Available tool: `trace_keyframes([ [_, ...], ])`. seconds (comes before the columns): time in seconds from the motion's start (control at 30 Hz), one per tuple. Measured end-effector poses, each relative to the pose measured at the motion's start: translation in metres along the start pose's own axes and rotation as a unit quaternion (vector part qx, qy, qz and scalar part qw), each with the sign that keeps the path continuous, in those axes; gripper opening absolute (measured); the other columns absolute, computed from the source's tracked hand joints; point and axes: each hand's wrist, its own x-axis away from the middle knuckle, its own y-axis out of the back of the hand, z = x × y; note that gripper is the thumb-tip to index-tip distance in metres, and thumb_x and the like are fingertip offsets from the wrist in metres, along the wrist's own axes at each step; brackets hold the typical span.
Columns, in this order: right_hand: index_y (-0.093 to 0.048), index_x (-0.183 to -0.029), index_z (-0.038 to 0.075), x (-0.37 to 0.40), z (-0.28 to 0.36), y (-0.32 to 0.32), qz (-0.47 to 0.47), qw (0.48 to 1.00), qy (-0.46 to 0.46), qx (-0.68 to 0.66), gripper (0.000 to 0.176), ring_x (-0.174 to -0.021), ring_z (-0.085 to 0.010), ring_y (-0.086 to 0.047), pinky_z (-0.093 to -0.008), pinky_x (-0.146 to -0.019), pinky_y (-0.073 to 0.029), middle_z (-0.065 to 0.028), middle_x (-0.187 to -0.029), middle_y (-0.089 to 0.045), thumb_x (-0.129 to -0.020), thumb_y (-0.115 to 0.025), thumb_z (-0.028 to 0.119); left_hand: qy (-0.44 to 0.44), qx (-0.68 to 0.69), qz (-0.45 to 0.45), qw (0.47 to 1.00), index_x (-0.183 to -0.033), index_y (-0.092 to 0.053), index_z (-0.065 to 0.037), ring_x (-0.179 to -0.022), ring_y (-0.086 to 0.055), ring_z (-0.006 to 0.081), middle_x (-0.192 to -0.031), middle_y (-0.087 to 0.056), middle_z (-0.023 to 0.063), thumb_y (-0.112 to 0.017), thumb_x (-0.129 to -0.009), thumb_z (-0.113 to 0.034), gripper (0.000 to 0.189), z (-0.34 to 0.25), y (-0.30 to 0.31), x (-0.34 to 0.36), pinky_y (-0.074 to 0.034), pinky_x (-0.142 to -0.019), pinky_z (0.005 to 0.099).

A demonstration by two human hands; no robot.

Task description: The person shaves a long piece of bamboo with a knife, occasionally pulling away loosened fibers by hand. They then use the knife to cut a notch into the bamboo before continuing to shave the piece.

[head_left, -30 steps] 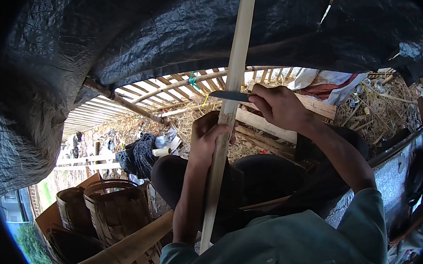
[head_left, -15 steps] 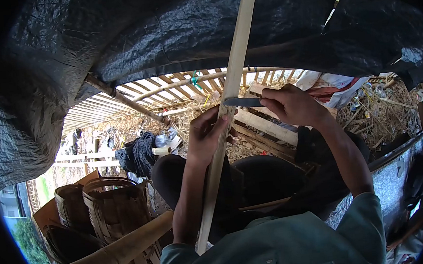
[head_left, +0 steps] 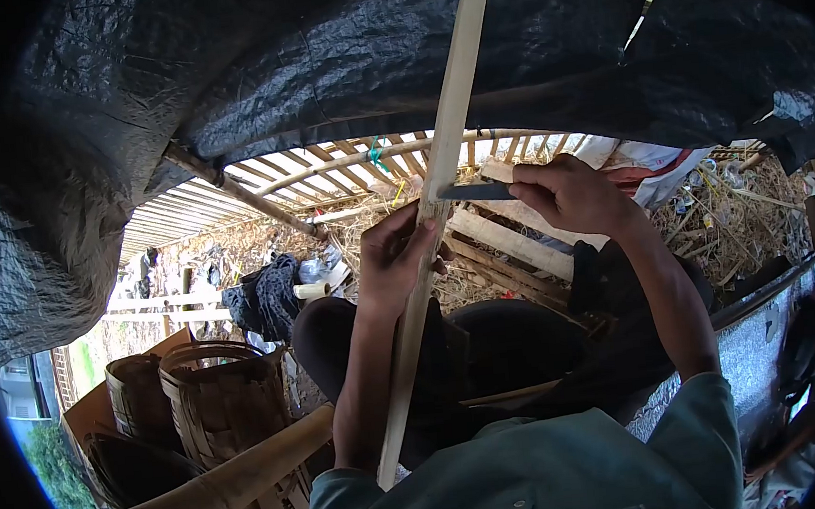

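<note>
A long, pale bamboo strip (head_left: 453,98) runs from the top of the view down past my left forearm toward my lap. My left hand (head_left: 398,255) is closed around it near its middle, thumb on the near face. In my right hand (head_left: 571,199) is a knife (head_left: 479,192), its handle hidden in my fist. The dark blade points left, and its tip end meets the right edge of the strip just above my left thumb.
Woven baskets (head_left: 222,393) stand at the lower left behind a thick bamboo pole (head_left: 225,489). Split bamboo pieces (head_left: 512,241) lie before my legs on straw-littered ground. A black tarp (head_left: 335,69) hangs overhead, with a bamboo slat fence (head_left: 324,170) beyond.
My right hand and the knife have shifted slightly right and up, so less of the blade overlaps the strip. My left hand has barely moved.
</note>
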Motion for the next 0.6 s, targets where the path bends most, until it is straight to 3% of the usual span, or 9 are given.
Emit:
trace_keyframes([
  [0.27,-0.064,-0.090,0.006,-0.002,0.001,0.004,0.077,0.994,-0.031,-0.073,0.020,-0.058,-0.0293,-0.058,-0.0410,-0.060,-0.043,-0.0140,-0.061,-0.057,-0.093,-0.055,0.024,-0.003,-0.004,-0.002,1.000,-0.121,-0.057,0.002,-0.066,-0.063,0.0144,-0.104,-0.066,0.0118,-0.058,-0.092,-0.013,0.033,0.002,0.000,-0.001,-0.050,-0.050,0.0232],
  [0.37,-0.063,-0.090,0.006,0.000,-0.003,0.010,0.112,0.993,-0.024,-0.017,0.022,-0.059,-0.0281,-0.059,-0.0399,-0.060,-0.044,-0.0136,-0.063,-0.058,-0.093,-0.055,0.026,-0.005,-0.005,-0.001,1.000,-0.122,-0.056,0.002,-0.065,-0.063,0.0144,-0.105,-0.066,0.0124,-0.059,-0.091,-0.014,0.035,0.003,0.002,-0.002,-0.050,-0.050,0.0231],
  [0.47,-0.062,-0.089,0.006,0.000,-0.010,0.005,0.011,1.000,-0.017,-0.010,0.026,-0.061,-0.0265,-0.060,-0.0398,-0.060,-0.044,-0.0117,-0.065,-0.059,-0.091,-0.058,0.032,-0.011,-0.005,-0.007,1.000,-0.122,-0.056,0.002,-0.065,-0.063,0.0145,-0.104,-0.066,0.0131,-0.059,-0.091,-0.014,0.035,-0.002,0.002,-0.001,-0.050,-0.050,0.0232],
  [0.6,-0.061,-0.088,0.006,-0.002,-0.002,0.009,0.021,0.998,-0.047,0.020,0.031,-0.062,-0.0250,-0.061,-0.0388,-0.060,-0.046,-0.0090,-0.066,-0.059,-0.088,-0.063,0.037,-0.016,0.001,0.002,1.000,-0.122,-0.056,0.003,-0.065,-0.062,0.0146,-0.103,-0.066,0.0137,-0.058,-0.092,-0.014,0.035,-0.003,0.000,0.000,-0.050,-0.050,0.0237],
])
